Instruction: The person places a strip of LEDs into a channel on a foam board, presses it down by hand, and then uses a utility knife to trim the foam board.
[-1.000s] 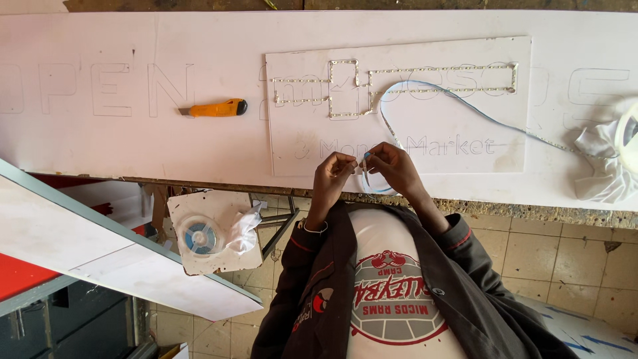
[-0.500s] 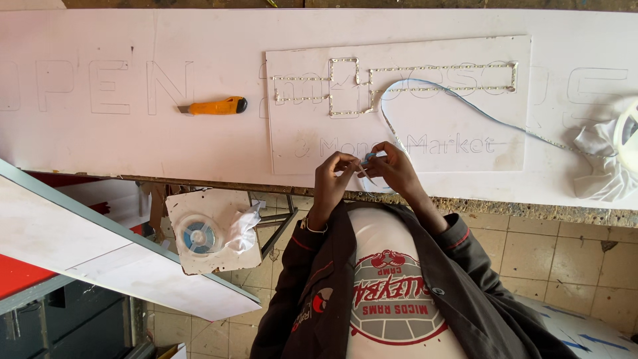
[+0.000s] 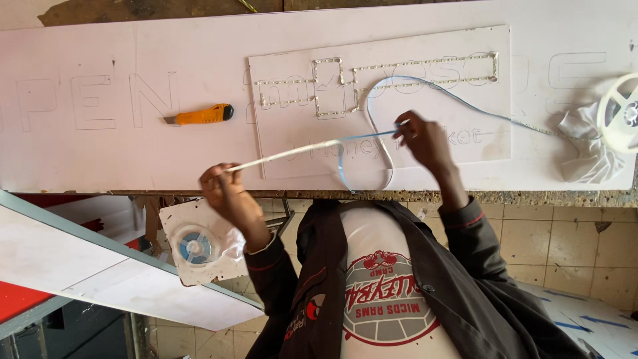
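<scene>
Left hand point(image 3: 224, 189): closed, pinching the end of a white backing strip point(image 3: 292, 152) just off the near edge of the counter point(image 3: 86, 166).
Right hand point(image 3: 425, 138): closed on the LED strip point(image 3: 465, 101), fingers pinched where the backing parts from it, over the lower half of the panel point(image 3: 452, 50).
Backing strip: stretched in a nearly straight line between the two hands, rising slightly toward the right hand.
LED strip: runs from the reel point(image 3: 621, 121) at the far right of the counter, across the panel to the right hand, then curls in a loose loop over the panel's near edge.
Panel: pale sheet lying flat on the counter, with grooved letter outlines near its top edge; strip with small dots already sits in those grooves, though the detail is too fine to tell more.
Knife point(image 3: 201, 116): orange utility knife lying flat on the counter, left of the panel, well apart from both hands.
Reel: white, spoked, resting on crumpled white wrapping point(image 3: 585, 149) at the counter's right end.
Tape roll point(image 3: 194, 246): blue, in clear plastic on a white card below the counter edge, just beside the left wrist.
Board point(image 3: 80, 272): white, slanting across the lower left, below counter height.
</scene>
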